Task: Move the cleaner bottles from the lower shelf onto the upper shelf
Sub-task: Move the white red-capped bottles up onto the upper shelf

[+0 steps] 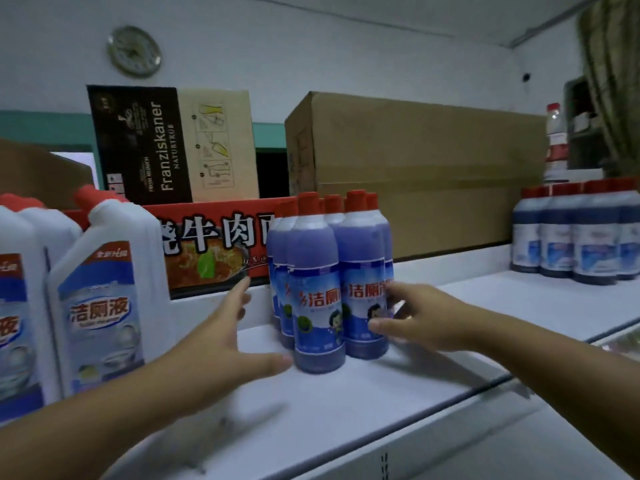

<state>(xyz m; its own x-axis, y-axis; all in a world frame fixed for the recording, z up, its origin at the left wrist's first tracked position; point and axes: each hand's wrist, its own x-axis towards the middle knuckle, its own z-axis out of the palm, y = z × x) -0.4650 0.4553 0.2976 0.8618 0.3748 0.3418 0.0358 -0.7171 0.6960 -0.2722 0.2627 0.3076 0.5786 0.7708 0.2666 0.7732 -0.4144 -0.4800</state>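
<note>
Left hand (pixel 221 341) is spread wide open just left of the purple cleaner bottles (pixel 318 271). Right hand (pixel 419 317), fingers relaxed, touches their right side.

Purple cleaner bottles (pixel 317 296): at least six, rear ones partly hidden. White bottles (pixel 104 306): three. Dark blue bottles (pixel 592 237): at least four. Cartons (pixel 415 168): four; wall clock (pixel 134 51): one.

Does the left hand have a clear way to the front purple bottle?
Probably yes: the left hand lies open just beside the front purple bottle, only bare shelf between them; the white jug stands clear to its left.
</note>
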